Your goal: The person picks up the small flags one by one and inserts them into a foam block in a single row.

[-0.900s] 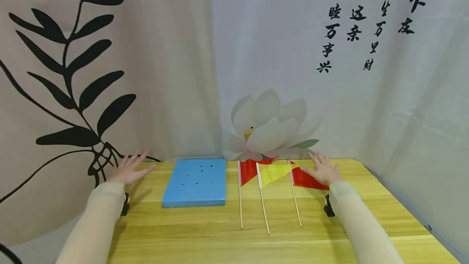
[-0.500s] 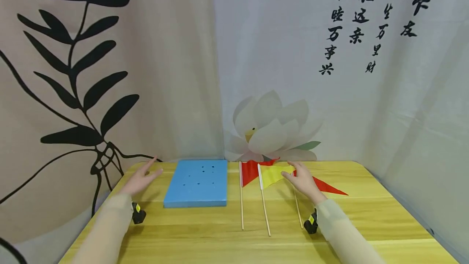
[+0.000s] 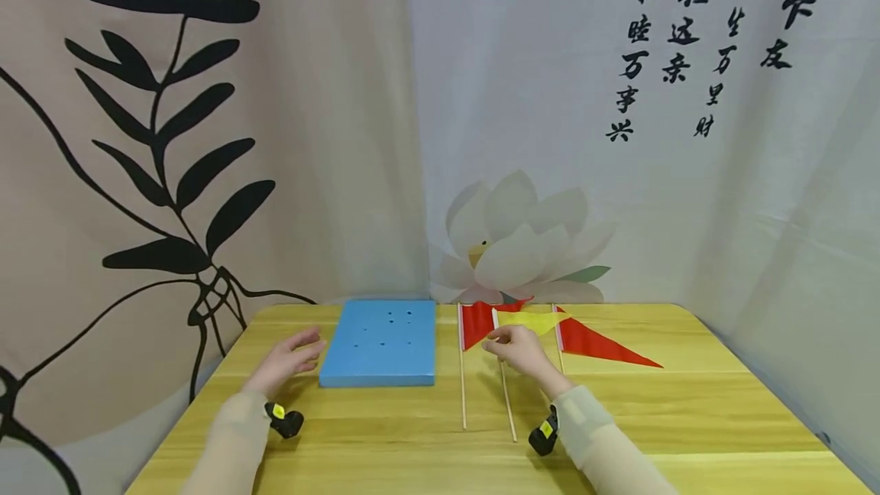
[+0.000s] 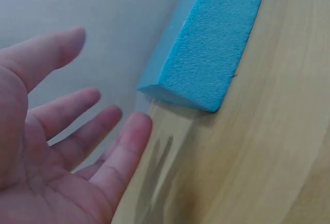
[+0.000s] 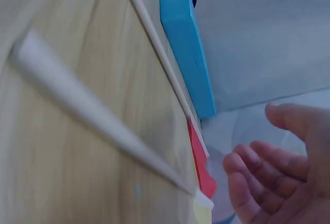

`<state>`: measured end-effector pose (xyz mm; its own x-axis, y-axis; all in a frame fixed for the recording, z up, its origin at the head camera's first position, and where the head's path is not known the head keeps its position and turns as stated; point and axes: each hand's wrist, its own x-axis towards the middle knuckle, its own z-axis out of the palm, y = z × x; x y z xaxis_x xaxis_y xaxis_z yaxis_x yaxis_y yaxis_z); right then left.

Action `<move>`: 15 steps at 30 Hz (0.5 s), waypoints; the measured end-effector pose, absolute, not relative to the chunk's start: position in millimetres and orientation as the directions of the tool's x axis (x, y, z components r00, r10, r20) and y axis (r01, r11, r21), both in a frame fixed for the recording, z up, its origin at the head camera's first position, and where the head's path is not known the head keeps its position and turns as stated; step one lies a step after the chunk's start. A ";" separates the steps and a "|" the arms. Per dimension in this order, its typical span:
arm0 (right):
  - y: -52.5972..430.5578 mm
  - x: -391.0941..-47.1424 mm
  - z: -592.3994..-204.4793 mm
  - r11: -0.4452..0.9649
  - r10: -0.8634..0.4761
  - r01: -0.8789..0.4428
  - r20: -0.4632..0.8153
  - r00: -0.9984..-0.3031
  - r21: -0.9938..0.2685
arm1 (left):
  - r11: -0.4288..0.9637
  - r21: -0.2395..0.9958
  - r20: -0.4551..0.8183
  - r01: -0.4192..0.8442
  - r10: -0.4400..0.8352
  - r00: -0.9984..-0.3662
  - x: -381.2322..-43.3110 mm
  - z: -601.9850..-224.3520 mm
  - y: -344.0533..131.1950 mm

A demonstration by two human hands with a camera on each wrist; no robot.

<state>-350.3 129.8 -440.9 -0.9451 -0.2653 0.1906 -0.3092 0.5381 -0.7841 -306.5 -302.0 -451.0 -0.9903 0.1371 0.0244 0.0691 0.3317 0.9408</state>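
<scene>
The right hand hovers loosely open over the yellow flag, holding nothing, while the left hand waits, fingers relaxed, just beside the blue foam block.

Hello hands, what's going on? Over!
Left hand open beside blue foam block. Right hand open, over yellow pennant flag on wooden stick, not gripping. Nothing in between.

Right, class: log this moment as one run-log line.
left hand: open, beside blue foam block | right hand: open, fingers curling over yellow flag | red flags flat on table
</scene>
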 end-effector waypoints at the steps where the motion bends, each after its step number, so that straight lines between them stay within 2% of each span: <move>1: 127.3 -349.9 -441.7 0.520 -0.267 -0.289 0.168 -0.949 -0.804 | 0.322 0.945 0.020 0.064 0.138 -0.990 -306.0 -453.5 -300.2; 7: 113.4 -349.8 -447.1 0.428 -0.287 -0.186 0.062 -0.956 -0.884 | 0.258 0.966 -0.011 0.022 0.126 -0.992 -304.1 -465.5 -296.0; 15: 100.5 -353.8 -454.4 0.401 -0.283 -0.136 0.019 -0.959 -0.906 | 0.216 0.976 -0.044 -0.019 0.112 -0.993 -307.9 -475.3 -296.3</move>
